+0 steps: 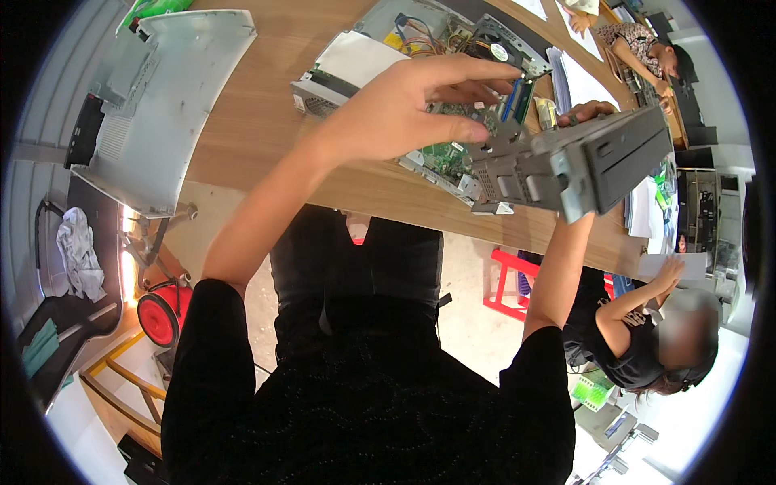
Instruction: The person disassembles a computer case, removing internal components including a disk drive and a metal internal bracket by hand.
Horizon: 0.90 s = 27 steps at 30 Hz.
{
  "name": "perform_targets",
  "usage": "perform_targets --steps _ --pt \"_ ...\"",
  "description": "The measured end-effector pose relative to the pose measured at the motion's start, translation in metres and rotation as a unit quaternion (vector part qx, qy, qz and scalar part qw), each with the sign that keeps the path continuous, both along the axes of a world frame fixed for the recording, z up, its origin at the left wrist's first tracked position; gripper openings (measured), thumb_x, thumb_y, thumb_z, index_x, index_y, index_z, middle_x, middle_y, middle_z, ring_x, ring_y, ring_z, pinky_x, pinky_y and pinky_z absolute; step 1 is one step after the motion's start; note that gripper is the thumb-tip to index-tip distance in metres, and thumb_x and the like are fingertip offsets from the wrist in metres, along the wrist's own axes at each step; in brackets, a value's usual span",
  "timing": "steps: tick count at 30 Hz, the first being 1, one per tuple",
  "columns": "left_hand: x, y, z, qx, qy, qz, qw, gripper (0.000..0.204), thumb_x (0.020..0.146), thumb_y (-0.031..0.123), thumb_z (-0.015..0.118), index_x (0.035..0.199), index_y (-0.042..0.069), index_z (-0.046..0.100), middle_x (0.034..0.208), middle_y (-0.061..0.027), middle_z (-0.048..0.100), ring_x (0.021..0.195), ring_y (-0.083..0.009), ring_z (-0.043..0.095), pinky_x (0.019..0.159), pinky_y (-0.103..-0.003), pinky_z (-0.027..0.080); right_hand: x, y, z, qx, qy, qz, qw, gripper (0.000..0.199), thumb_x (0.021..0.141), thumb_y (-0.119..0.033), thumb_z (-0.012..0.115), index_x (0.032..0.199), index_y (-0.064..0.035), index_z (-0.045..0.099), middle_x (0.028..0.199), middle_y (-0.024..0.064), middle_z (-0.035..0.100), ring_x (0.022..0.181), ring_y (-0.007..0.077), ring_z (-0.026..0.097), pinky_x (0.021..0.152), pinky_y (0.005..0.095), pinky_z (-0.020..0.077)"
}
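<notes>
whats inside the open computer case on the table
The computer case shows a green circuit board and coloured cables; whatever lies beneath the left hand and the grey unit in the right hand is covered.

R hand (588, 111) part-hidden behind drive cage (570, 166); circuit bd. (447, 157) L of cage part-covered; green obj. (162, 7) far L of it cut off.

Wooden table (242, 113), pale floor (465, 303), red stool frame (517, 262), grey ribbed wall (47, 113) far left.
</notes>
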<state>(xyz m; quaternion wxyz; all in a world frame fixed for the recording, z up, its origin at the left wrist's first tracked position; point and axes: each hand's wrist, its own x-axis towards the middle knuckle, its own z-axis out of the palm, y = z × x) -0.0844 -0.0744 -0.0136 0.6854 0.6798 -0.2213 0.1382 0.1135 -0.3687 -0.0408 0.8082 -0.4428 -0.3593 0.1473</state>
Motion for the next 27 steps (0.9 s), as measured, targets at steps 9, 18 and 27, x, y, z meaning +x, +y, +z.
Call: perform_targets --steps 9,18,27 --pt "-0.040 0.054 -0.019 0.092 0.042 0.287 0.953 0.030 0.095 0.011 0.064 0.123 0.002 0.067 0.119 -0.0086 0.070 0.111 -0.0167 0.065 0.097 -0.032 0.049 -0.080 0.016 0.084 -0.396 -0.363 -0.246 0.807 0.106 0.072 -0.090 0.055 0.118 0.0046 0.060 0.107 0.0097 0.065 0.098 0.0180 0.060 0.088 0.0321 0.0460" --pt "-0.040 0.038 -0.046 0.188 -0.019 0.218 0.957 0.030 0.092 0.019 0.068 0.118 0.006 0.068 0.111 -0.0163 0.071 0.098 -0.0296 0.067 0.084 -0.037 0.052 -0.131 0.061 0.114 -0.497 -0.448 -0.324 0.668 0.055 0.085 -0.044 0.076 0.113 0.0013 0.064 0.089 0.0190 0.069 0.081 0.0252 0.065 0.078 0.0352 0.0506" --pt "-0.038 0.047 -0.049 0.178 -0.033 0.281 0.943 0.027 0.091 0.019 0.069 0.116 0.007 0.070 0.112 -0.0157 0.071 0.090 -0.0290 0.068 0.076 -0.036 0.052 -0.130 0.060 0.094 -0.538 -0.441 -0.301 0.652 0.059 0.080 -0.047 0.080 0.111 0.0014 0.065 0.085 0.0174 0.068 0.075 0.0286 0.066 0.072 0.0362 0.0513"
